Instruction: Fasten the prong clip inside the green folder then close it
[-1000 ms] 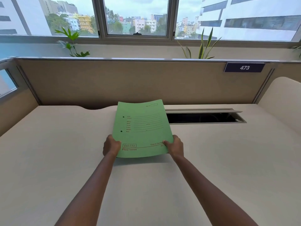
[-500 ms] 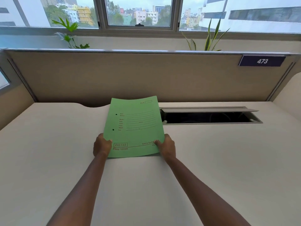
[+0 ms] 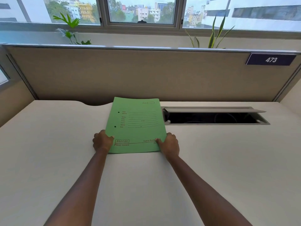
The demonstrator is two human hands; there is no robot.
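The green folder (image 3: 138, 126) lies closed and flat on the white desk (image 3: 65, 152), its printed cover facing up with two punch holes along the left side. My left hand (image 3: 102, 141) grips its near left corner. My right hand (image 3: 169, 144) grips its near right corner, thumb on the cover. The prong clip is hidden inside the shut folder.
An open cable slot (image 3: 211, 118) with a raised grey flap sits in the desk right of the folder. A beige partition (image 3: 146, 74) with a "473" plate (image 3: 270, 59) runs along the back. Plants stand on the window sill behind it.
The folder was held slightly lifted with a shadow under its front edge; it has come down flat onto the desk. Both hands keep their grip on the near corners.
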